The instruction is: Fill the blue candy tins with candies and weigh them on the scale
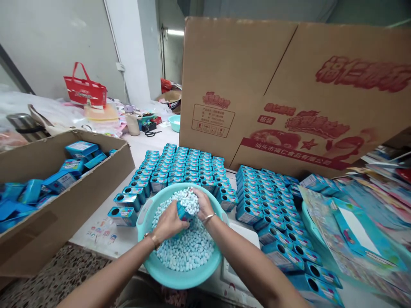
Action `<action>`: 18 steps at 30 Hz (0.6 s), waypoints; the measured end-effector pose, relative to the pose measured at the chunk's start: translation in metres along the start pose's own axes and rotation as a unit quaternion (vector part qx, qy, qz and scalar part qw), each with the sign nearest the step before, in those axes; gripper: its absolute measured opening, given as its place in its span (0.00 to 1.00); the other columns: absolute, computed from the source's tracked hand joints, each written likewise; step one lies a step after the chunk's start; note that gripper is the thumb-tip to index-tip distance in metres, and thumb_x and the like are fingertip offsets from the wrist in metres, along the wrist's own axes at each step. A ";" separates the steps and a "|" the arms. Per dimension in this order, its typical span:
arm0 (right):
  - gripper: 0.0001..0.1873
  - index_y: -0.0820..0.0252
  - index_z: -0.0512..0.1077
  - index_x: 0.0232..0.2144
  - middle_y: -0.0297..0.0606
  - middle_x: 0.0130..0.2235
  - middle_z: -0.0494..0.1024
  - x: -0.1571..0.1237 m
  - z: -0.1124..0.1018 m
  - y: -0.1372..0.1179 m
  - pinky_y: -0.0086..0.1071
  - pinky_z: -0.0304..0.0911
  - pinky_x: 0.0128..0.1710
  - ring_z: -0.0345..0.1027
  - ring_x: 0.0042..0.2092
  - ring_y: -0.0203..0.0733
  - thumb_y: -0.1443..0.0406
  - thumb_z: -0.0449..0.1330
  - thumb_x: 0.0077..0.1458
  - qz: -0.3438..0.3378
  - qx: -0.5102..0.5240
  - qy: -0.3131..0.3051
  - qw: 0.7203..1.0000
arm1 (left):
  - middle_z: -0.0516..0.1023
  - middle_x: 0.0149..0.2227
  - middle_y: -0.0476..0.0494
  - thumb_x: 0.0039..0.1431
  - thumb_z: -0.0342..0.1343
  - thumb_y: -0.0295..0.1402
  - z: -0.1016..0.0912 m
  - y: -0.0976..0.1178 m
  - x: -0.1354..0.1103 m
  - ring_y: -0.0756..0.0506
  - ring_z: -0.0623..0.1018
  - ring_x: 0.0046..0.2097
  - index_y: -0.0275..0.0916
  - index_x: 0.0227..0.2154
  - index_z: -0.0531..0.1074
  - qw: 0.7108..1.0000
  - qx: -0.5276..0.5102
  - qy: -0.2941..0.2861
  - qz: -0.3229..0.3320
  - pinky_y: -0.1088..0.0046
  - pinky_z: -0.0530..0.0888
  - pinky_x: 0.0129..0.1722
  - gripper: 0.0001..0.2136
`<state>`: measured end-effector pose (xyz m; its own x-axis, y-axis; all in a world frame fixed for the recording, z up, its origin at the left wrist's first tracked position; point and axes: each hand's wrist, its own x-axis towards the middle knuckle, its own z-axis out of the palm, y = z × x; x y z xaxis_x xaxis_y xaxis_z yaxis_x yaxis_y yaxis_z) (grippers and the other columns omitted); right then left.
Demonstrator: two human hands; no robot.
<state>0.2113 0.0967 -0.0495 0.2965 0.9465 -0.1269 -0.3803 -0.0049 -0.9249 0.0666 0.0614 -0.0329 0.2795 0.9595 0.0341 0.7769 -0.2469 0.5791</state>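
Note:
A turquoise basin full of small pale-blue candies stands in front of me. Over it, my left hand is closed around a small blue box. My right hand curls around a heaped handful of the candies at the top of that box. The heap covers the box's opening, so how full it is inside stays hidden.
Rows of blue boxes with round holes stand behind the basin, and more line the right. A cardboard carton at left holds loose blue boxes. A large carton blocks the back. Printed sheets lie at right.

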 end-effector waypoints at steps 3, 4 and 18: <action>0.14 0.58 0.75 0.26 0.36 0.28 0.78 -0.010 0.006 -0.022 0.36 0.67 0.37 0.72 0.32 0.43 0.54 0.65 0.43 0.013 0.037 -0.017 0.999 | 0.74 0.50 0.33 0.42 0.64 0.38 -0.004 0.003 -0.008 0.35 0.76 0.50 0.35 0.54 0.59 0.998 -0.044 0.034 -0.008 0.62 0.73 0.45 0.35; 0.14 0.58 0.74 0.26 0.35 0.28 0.78 -0.012 0.008 -0.028 0.35 0.66 0.37 0.71 0.31 0.42 0.54 0.65 0.43 0.015 0.045 -0.019 0.999 | 0.73 0.51 0.34 0.43 0.64 0.38 -0.004 0.005 -0.010 0.36 0.76 0.51 0.36 0.55 0.58 0.997 -0.067 0.046 -0.004 0.61 0.72 0.47 0.35; 0.13 0.59 0.74 0.22 0.33 0.23 0.75 -0.030 0.023 -0.036 0.32 0.63 0.33 0.68 0.28 0.39 0.56 0.66 0.40 0.040 0.068 -0.017 0.997 | 0.74 0.48 0.40 0.44 0.63 0.34 -0.020 0.004 -0.012 0.36 0.75 0.50 0.39 0.53 0.62 0.986 -0.149 0.046 0.050 0.55 0.71 0.50 0.30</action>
<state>0.1963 0.0763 -0.0041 0.2314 0.9551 -0.1849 -0.5179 -0.0399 -0.8545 0.0554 0.0521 -0.0152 0.2832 0.9442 0.1684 0.5436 -0.3027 0.7829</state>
